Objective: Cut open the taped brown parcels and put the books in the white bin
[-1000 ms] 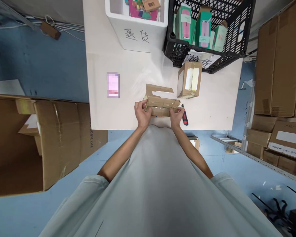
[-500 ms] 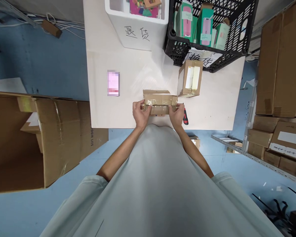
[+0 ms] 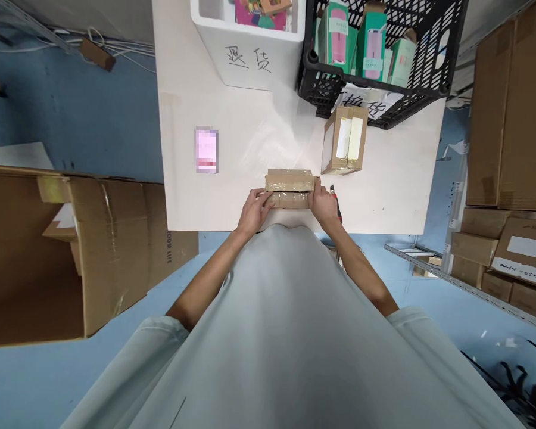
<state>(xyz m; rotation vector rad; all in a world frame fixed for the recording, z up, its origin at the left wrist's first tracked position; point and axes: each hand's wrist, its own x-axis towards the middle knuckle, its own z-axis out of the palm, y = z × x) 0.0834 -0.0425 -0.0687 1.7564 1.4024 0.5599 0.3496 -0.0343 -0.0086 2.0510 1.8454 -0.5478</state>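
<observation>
A small cardboard box (image 3: 289,181) with shiny tape sits at the table's front edge, close to my body. A dark slit runs along its top between two taped flaps. My left hand (image 3: 253,210) grips its left end, fingers on the flap edge. At the other end, my right hand (image 3: 323,202) holds the right side with thumb and fingers. A red and black utility knife (image 3: 338,210) lies just right of my right hand, partly hidden by it. Behind it stands another taped carton (image 3: 345,140) with white labels.
On the white table (image 3: 245,131), a white bin (image 3: 250,59) and a black crate (image 3: 375,98) of green boxes stand at the back. A phone-like pink item (image 3: 206,150), pixelated, lies left. A large open carton (image 3: 116,250) is at left; stacked cartons (image 3: 518,250) fill the right.
The box's raised rear flap has come down, and the slit between the flaps shows more plainly. My right hand has shifted slightly up along the box's end; the left has moved a little down.
</observation>
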